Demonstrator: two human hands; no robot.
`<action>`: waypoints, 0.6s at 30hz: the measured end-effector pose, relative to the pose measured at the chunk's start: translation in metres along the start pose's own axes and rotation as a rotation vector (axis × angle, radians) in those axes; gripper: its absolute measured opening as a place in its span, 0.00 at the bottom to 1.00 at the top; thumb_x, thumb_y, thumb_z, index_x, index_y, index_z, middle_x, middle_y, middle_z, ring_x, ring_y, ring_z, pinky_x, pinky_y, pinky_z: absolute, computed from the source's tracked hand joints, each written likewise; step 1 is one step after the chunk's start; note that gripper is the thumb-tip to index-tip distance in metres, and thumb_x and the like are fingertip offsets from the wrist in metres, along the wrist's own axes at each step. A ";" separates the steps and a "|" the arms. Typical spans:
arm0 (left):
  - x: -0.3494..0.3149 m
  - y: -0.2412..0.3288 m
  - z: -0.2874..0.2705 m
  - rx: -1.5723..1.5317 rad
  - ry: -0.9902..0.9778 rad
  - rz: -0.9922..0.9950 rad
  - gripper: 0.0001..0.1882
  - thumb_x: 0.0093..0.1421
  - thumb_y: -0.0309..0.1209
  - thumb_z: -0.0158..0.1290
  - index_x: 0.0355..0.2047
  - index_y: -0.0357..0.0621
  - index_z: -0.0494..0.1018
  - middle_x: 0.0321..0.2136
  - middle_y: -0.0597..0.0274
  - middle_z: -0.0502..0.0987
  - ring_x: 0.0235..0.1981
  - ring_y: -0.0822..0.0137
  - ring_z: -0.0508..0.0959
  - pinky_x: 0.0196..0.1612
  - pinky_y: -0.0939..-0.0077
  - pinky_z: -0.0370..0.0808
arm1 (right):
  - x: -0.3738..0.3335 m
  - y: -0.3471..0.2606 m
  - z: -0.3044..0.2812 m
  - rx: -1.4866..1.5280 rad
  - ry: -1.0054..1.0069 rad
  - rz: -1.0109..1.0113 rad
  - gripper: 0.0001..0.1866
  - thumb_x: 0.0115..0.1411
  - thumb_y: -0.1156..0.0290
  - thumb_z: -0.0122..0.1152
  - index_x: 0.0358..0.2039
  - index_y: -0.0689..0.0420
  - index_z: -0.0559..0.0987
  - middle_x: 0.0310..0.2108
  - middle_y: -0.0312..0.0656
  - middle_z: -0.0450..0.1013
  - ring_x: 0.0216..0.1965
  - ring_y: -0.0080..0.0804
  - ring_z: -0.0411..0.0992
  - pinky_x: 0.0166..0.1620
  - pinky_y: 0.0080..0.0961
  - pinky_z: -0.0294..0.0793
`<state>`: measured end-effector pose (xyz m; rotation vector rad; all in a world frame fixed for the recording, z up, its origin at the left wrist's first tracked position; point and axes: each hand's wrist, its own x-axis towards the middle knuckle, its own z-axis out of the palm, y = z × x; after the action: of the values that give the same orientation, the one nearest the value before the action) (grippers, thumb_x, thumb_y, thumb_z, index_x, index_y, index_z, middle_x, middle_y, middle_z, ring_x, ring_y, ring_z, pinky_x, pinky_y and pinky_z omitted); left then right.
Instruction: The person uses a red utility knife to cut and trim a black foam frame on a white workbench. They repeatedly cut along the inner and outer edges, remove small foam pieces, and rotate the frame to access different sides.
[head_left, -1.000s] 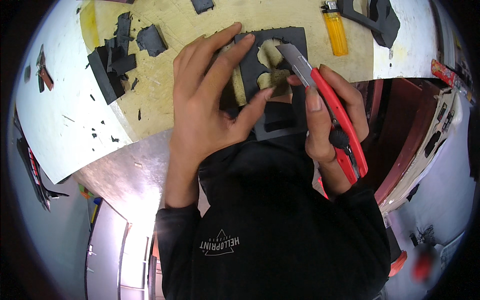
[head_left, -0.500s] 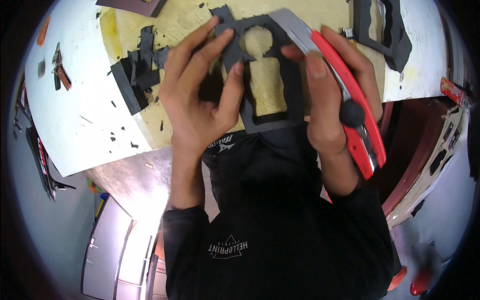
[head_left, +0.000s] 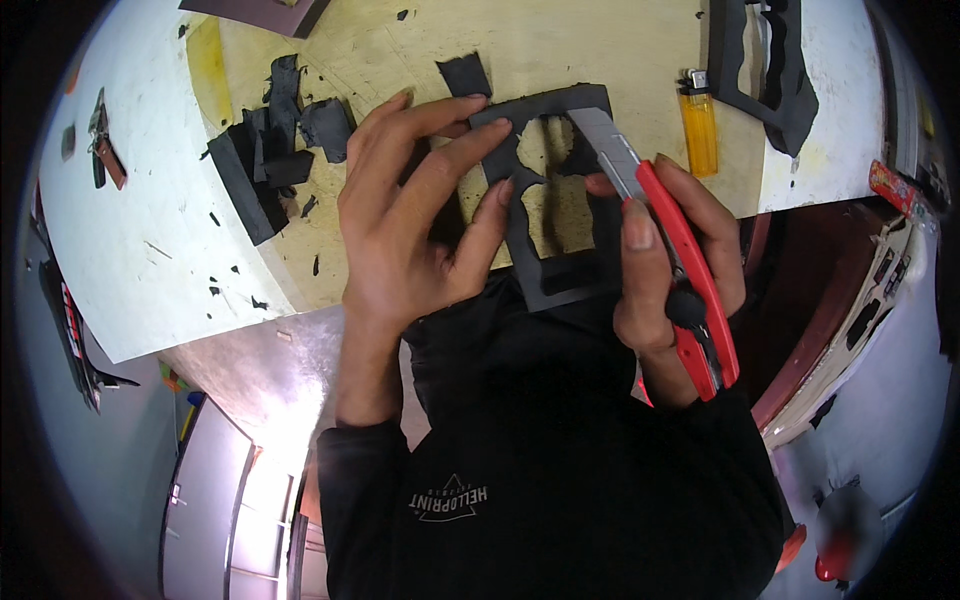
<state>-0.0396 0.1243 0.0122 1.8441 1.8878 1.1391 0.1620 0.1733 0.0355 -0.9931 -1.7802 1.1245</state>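
A black foam frame [head_left: 565, 290] with a rounded, rough-edged cutout is held above the near edge of the table. My left hand [head_left: 415, 205] pinches its left side between thumb and fingers. In my right hand [head_left: 655, 255] lies a red utility knife [head_left: 690, 240] with a dark round knob. Its wide grey blade [head_left: 603, 135] is out and lies over the upper right part of the frame, by the round end of the cutout. Whether the blade touches the foam I cannot tell.
Black foam scraps [head_left: 270, 165] lie in a pile at the left, and one loose piece [head_left: 464, 76] sits beyond the frame. A yellow lighter [head_left: 700, 130] and another black foam frame [head_left: 785, 80] are at the right. Pliers [head_left: 104, 145] lie at the far left.
The frame and both hands have come lower in view, nearer my body, and the frame has tilted. The knife has moved down with them. The lighter now shows fully.
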 end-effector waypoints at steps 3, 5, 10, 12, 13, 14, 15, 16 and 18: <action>0.006 0.000 0.002 0.030 -0.008 0.016 0.19 0.46 0.25 0.63 0.42 0.44 0.82 0.46 0.54 0.79 0.50 0.52 0.79 0.60 0.54 0.68 | 0.000 0.004 0.002 -0.030 0.031 0.009 0.20 0.62 0.77 0.62 0.53 0.72 0.71 0.42 0.59 0.78 0.42 0.38 0.81 0.47 0.28 0.80; 0.005 -0.002 0.006 0.028 0.036 0.009 0.19 0.48 0.24 0.63 0.43 0.44 0.82 0.47 0.55 0.79 0.53 0.51 0.78 0.61 0.53 0.66 | 0.005 0.003 0.007 0.020 0.059 0.025 0.20 0.62 0.77 0.63 0.52 0.72 0.72 0.42 0.58 0.78 0.42 0.37 0.81 0.46 0.27 0.80; 0.002 -0.007 0.011 0.023 0.099 -0.045 0.20 0.51 0.24 0.62 0.47 0.42 0.80 0.50 0.53 0.78 0.57 0.51 0.76 0.63 0.51 0.64 | 0.024 0.005 0.015 -0.013 0.035 -0.028 0.21 0.60 0.76 0.66 0.52 0.70 0.74 0.43 0.56 0.78 0.41 0.34 0.81 0.44 0.26 0.80; 0.003 -0.010 0.010 0.052 0.074 -0.021 0.22 0.51 0.24 0.62 0.49 0.42 0.79 0.52 0.53 0.78 0.58 0.52 0.75 0.64 0.51 0.64 | 0.026 0.005 0.015 0.006 0.015 -0.060 0.21 0.59 0.76 0.67 0.52 0.70 0.74 0.44 0.55 0.78 0.42 0.34 0.81 0.44 0.25 0.80; 0.003 -0.007 0.009 0.056 0.063 -0.026 0.22 0.51 0.25 0.63 0.49 0.42 0.79 0.52 0.53 0.77 0.57 0.52 0.75 0.63 0.52 0.64 | 0.023 0.006 0.013 0.015 -0.002 -0.086 0.21 0.59 0.76 0.67 0.52 0.70 0.74 0.44 0.55 0.78 0.42 0.34 0.80 0.45 0.25 0.80; 0.004 -0.001 0.006 0.058 0.051 -0.031 0.23 0.51 0.25 0.63 0.50 0.41 0.79 0.53 0.52 0.77 0.57 0.52 0.75 0.63 0.52 0.64 | 0.019 0.006 0.009 0.002 -0.002 -0.073 0.21 0.59 0.76 0.67 0.52 0.69 0.74 0.44 0.55 0.78 0.43 0.34 0.80 0.45 0.25 0.79; 0.006 0.003 0.004 0.061 0.040 -0.034 0.23 0.51 0.25 0.63 0.50 0.41 0.79 0.53 0.52 0.77 0.57 0.52 0.75 0.63 0.52 0.65 | 0.015 0.006 0.006 -0.010 0.000 -0.060 0.22 0.59 0.77 0.67 0.52 0.69 0.74 0.44 0.55 0.78 0.43 0.34 0.80 0.46 0.25 0.79; 0.008 0.004 0.003 0.077 0.025 -0.035 0.25 0.51 0.26 0.64 0.52 0.40 0.78 0.54 0.51 0.77 0.57 0.52 0.75 0.62 0.54 0.66 | 0.008 0.004 -0.001 -0.039 0.010 -0.002 0.22 0.58 0.77 0.68 0.52 0.69 0.74 0.43 0.55 0.78 0.43 0.34 0.80 0.47 0.25 0.79; 0.011 0.004 0.003 0.109 -0.005 -0.037 0.29 0.51 0.27 0.65 0.55 0.39 0.75 0.55 0.48 0.76 0.57 0.52 0.75 0.61 0.57 0.68 | 0.001 0.004 -0.010 0.025 0.055 0.070 0.23 0.60 0.74 0.66 0.54 0.66 0.69 0.44 0.53 0.76 0.40 0.33 0.79 0.45 0.28 0.79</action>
<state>-0.0361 0.1348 0.0166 1.8573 2.0089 1.0379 0.1714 0.1783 0.0354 -1.0684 -1.6957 1.1492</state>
